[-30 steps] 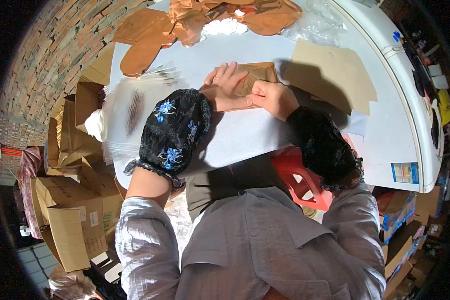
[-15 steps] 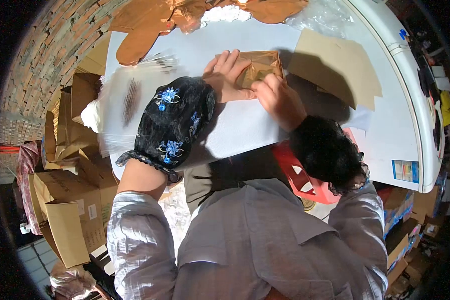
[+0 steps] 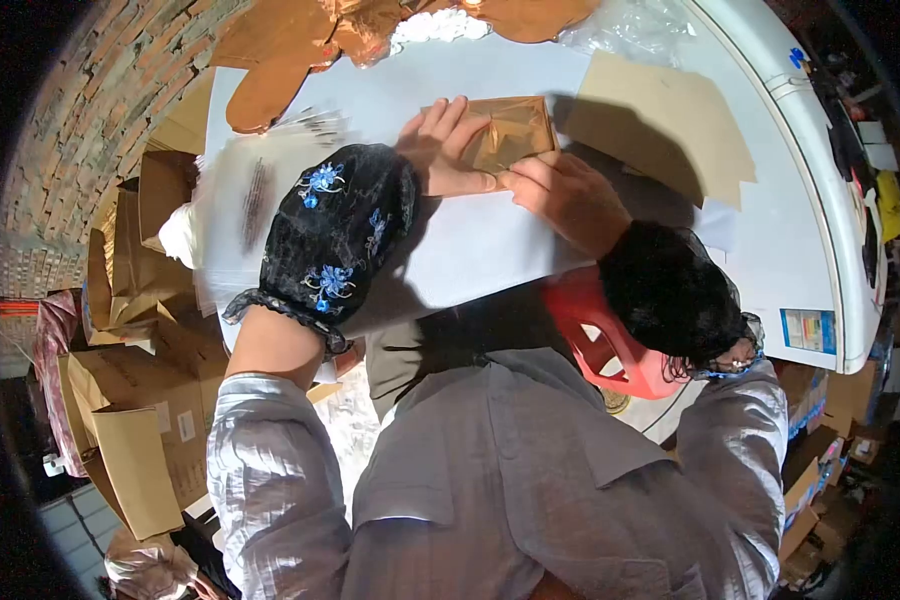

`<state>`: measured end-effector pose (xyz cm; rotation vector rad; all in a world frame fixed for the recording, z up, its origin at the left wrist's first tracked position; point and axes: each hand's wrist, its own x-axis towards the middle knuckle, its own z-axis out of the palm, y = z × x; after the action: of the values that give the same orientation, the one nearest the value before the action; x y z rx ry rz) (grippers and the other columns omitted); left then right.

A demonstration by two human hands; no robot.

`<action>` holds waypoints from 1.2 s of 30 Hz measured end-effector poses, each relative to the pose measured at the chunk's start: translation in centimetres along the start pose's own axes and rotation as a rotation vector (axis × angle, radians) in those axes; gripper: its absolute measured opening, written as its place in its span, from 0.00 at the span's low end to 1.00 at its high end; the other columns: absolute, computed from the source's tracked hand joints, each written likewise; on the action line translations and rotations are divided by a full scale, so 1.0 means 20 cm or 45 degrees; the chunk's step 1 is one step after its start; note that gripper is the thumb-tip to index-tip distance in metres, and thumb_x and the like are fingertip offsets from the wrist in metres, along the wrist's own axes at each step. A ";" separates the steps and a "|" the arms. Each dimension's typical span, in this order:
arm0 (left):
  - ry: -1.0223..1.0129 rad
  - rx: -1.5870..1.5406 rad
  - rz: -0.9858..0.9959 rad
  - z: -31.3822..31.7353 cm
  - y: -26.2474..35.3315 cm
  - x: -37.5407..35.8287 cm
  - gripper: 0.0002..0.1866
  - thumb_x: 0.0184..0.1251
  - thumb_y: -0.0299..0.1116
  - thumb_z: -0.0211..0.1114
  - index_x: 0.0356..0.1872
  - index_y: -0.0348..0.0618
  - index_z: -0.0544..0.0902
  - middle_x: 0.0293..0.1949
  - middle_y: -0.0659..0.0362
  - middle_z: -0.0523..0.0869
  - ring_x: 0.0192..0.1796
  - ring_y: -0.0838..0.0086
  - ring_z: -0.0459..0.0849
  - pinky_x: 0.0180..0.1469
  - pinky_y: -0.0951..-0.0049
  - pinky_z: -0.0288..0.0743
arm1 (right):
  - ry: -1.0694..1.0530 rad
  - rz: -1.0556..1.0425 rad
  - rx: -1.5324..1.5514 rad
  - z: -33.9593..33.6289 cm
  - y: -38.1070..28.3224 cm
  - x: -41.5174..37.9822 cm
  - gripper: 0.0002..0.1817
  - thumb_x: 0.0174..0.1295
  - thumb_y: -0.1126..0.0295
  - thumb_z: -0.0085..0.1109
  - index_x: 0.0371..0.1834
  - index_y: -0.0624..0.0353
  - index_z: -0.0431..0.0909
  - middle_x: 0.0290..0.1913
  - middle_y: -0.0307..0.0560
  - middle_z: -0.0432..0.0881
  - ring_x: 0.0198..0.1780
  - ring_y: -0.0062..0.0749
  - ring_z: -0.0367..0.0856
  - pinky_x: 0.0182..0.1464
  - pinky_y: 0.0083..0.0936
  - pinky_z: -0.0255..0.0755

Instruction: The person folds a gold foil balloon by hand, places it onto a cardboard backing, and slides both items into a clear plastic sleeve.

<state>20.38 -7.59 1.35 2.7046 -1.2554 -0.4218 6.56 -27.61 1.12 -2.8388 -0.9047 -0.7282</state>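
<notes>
A flat, shiny gold-brown rectangular pack (image 3: 520,122) lies on the white table (image 3: 470,250) in front of me. My left hand (image 3: 442,150) rests over its left side, fingers stretched out and lying flat, the thumb along the near edge. At the near right corner of the pack, my right hand (image 3: 568,198) has its fingers pinched together close to the left thumb. Whatever thin part they grip is hidden behind the fingers. To the left lies a stack of clear plastic sheets or bags (image 3: 232,220), partly covered by my black lace sleeve cover.
Brown sheets (image 3: 658,120) lie right of the pack. Copper-brown foil pieces (image 3: 270,90) and clear plastic wrap (image 3: 625,35) sit at the far edge. Cardboard boxes (image 3: 130,420) stand left of the table. A red plastic stool (image 3: 650,375) is below its near edge.
My right hand has shifted slightly, its wrist lower and further right, fingers still at the pack's near edge. The left hand stays on the pack. The whole view has moved slightly.
</notes>
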 end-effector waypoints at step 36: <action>0.450 0.044 0.582 -0.07 -0.25 -0.31 0.29 0.59 0.36 0.72 0.61 0.39 0.75 0.70 0.45 0.73 0.72 0.49 0.71 0.71 0.54 0.71 | 0.109 -0.072 0.088 0.10 0.00 0.18 0.06 0.55 0.77 0.63 0.30 0.59 0.74 0.31 0.43 0.72 0.31 0.34 0.80 0.29 0.31 0.77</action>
<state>20.64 0.32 2.80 2.2701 -1.6993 0.1265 9.92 -25.38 1.07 -2.7100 -0.9807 -0.8012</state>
